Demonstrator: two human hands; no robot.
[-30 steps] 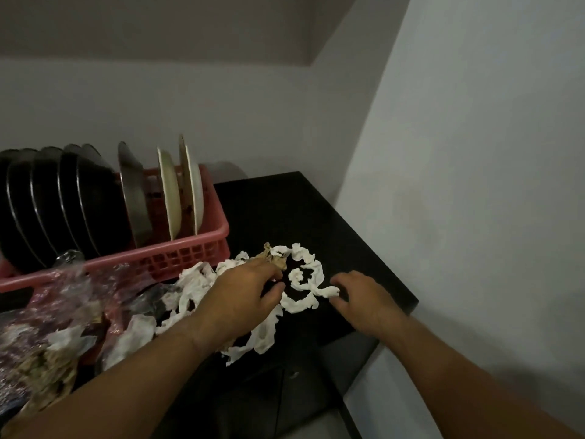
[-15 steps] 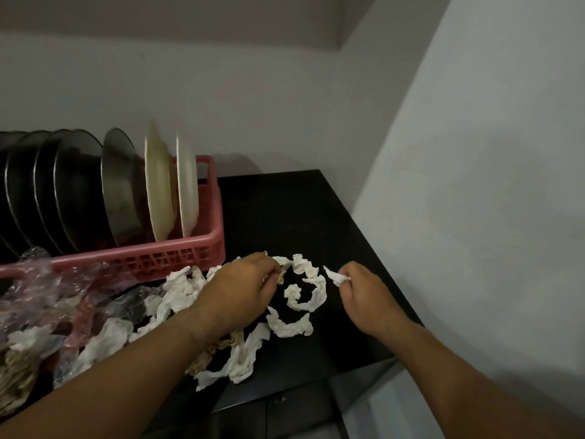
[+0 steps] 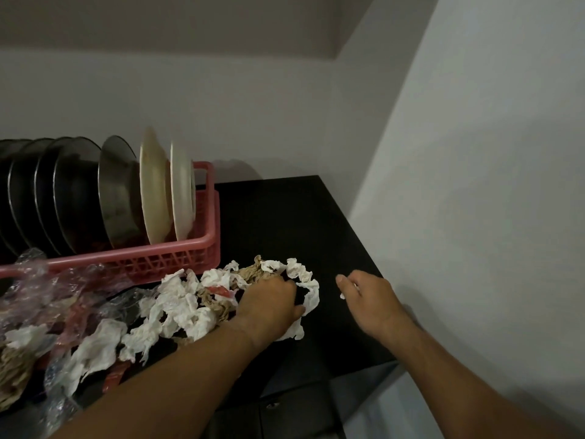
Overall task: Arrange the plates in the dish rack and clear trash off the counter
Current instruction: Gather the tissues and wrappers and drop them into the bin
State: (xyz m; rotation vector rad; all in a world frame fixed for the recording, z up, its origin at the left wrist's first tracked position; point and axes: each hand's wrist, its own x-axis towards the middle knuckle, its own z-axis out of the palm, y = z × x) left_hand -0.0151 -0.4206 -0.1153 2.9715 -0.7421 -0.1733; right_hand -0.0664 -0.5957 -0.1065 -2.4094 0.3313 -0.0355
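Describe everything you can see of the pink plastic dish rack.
The pink plastic dish rack is a rectangular basket with a lattice front wall and a raised loop handle at its right end. It stands on the black counter by the back wall, its left end out of frame. Upright in it stand dark round plates, one steel plate and two cream plates. Crumpled clear plastic wrap overlaps its front rim at left.

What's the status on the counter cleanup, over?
Left hand gripping crumpled tissues. Right hand pinching a tissue scrap. Plates upright in rack. Plastic wrap beside pile.
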